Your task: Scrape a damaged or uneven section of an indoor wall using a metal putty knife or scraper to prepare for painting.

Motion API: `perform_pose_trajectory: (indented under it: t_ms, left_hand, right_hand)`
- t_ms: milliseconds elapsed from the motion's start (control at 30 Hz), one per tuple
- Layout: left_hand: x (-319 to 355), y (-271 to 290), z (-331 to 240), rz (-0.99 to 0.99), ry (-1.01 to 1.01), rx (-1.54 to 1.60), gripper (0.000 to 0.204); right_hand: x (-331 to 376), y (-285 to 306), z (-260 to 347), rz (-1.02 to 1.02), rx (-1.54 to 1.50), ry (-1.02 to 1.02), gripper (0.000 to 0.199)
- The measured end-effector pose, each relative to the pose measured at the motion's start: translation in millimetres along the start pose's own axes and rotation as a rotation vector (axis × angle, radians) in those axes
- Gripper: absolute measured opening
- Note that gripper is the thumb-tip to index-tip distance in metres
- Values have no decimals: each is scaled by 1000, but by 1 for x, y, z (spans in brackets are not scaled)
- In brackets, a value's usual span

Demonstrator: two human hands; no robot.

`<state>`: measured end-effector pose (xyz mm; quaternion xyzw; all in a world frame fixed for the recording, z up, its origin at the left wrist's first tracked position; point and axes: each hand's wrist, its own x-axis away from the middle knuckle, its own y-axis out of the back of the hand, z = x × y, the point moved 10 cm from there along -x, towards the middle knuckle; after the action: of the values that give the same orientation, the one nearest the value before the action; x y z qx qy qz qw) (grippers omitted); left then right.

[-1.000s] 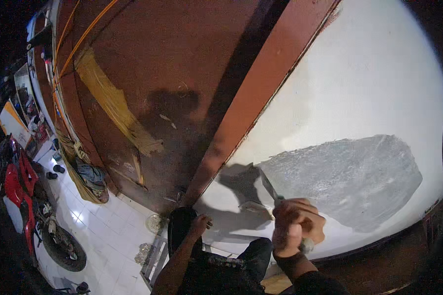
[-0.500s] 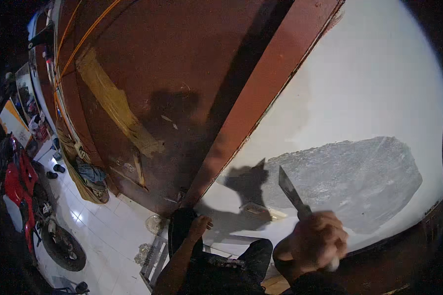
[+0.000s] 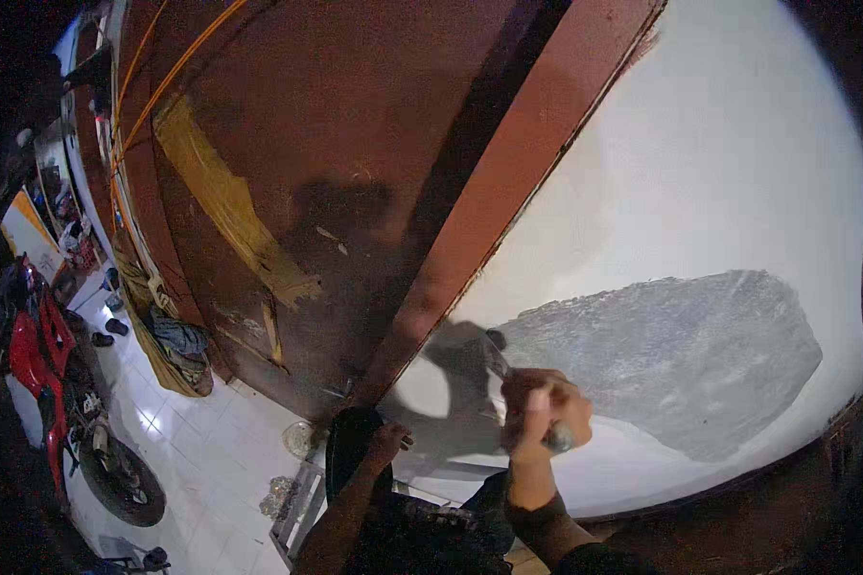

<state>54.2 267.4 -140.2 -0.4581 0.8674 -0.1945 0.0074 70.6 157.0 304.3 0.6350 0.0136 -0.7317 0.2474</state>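
My right hand (image 3: 547, 412) is closed around the handle of a putty knife (image 3: 496, 362), somewhat blurred. Its blade points up and away, near the left end of a rough grey patch (image 3: 662, 355) on the white wall (image 3: 719, 163). Whether the blade touches the wall I cannot tell. At my left knee rests my left hand (image 3: 387, 445), its fingers loosely bent and nothing visible in them. The shadow of my right hand and the tool falls on the wall beside the patch.
A reddish-brown frame (image 3: 518, 182) borders the wall, with a brown door panel (image 3: 355, 105) left of it. Grey metal legs (image 3: 299, 503) stand by my left leg. On the white tiled floor (image 3: 201, 450) is a red motorcycle (image 3: 38, 345). Cloths (image 3: 177, 340) hang beside the door.
My right hand has swung left with the putty knife, from in front of the grey patch's lower middle to its left end. My left hand stays at the knee.
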Motion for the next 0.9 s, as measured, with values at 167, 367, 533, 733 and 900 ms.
perform_pose_trajectory:
  t_ms: [167, 367, 533, 733, 900]
  left_hand:
    - [20, -28, -81, 90, -11, -219, 26]
    - [-31, 18, 101, 85, 88, -3, 26]
    - [26, -18, -81, 22, -91, -100, 26]
    - [-1, 11, 24, 17, -38, -9, 27]
    - [20, -28, -88, 50, -113, -176, 28]
  right_hand:
    - [20, 65, 16, -254, -465, -109, 15]
    - [-3, -1, 8, 62, -147, -128, 26]
    - [38, 54, -28, -247, -16, -416, 7]
    - [-20, 6, 0, 211, -54, -225, 22]
    - [-4, 55, 12, -238, -317, -104, 24]
